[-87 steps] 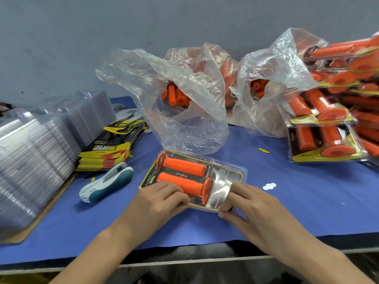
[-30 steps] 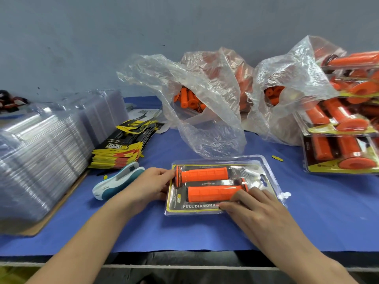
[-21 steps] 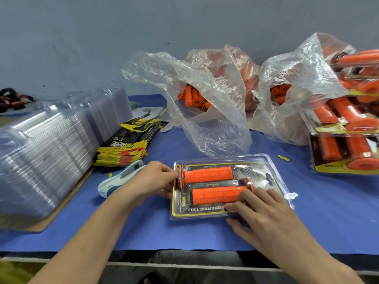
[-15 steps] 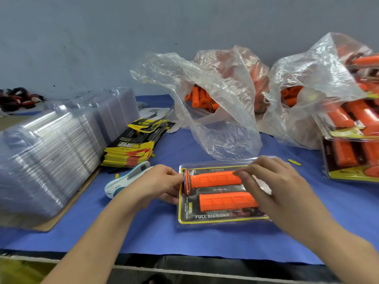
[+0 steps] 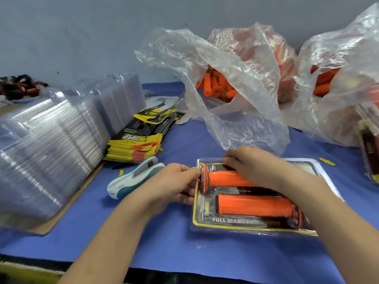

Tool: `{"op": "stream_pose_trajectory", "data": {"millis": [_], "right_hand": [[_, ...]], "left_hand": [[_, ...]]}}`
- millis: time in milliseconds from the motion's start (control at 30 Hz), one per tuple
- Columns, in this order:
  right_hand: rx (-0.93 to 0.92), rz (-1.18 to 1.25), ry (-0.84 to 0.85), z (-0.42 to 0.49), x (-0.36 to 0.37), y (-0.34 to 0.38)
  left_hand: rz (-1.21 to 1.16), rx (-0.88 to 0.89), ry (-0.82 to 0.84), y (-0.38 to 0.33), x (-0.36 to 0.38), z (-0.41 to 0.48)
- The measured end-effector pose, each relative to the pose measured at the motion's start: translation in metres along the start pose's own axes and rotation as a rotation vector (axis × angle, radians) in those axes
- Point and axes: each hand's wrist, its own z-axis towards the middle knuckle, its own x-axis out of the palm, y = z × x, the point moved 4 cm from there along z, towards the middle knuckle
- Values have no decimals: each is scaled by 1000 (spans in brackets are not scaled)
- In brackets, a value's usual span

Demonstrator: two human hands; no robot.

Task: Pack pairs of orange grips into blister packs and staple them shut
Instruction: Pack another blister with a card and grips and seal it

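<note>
Left hand [image 5: 172, 186] pinches the blister pack [image 5: 244, 224] at its 9 o'clock edge. Right hand [image 5: 253, 167] pinches its rim at 11 o'clock. 2 orange grips [image 5: 254, 208] lie inside. The pack lies flat on the blue table [image 5: 194, 255], with the stapler [image 5: 134, 180] at 9 o'clock.

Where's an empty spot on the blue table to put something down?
Bare blue cloth runs along the front edge, in front of the clear blister pack holding two orange grips. Another patch lies right of that pack. Crowded: crinkly clear plastic bags behind, stacked clear trays, yellow-black cards and white-and-teal stapler on the left.
</note>
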Motion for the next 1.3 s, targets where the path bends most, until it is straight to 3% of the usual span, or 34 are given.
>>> {"op": "stream_pose_trajectory", "data": {"millis": [100,267,333,400,533,800,900,1033,1100,1300], "right_hand": [[-11,65,-12,1,2,0],[-17,84,-66,-3,5,3],[0,121,-76,-3,4,3],[13,140,-86,-4,3,1],[6,166,-98,-4,1,-4],[9,163,-94,-9,3,-1],[23,169,-94,-11,2,-5],[45,152,-106,-12,-1,-6],[49,145,-112,-11,-2,-6],[84,82,-150,-12,1,-1]], "left_hand": [[-73,34,-88,1,1,4],[194,177,-298,1,1,5],[92,149,-245,0,1,4],[1,93,-90,-1,2,-1],[58,59,96,-1,-1,-12],[229,218,-229,-3,8,-2],[69,103,-79,0,11,-4],[74,31,157,-1,6,-18],[119,27,146,-2,4,-20],[307,140,-91,-1,10,-12]]}}
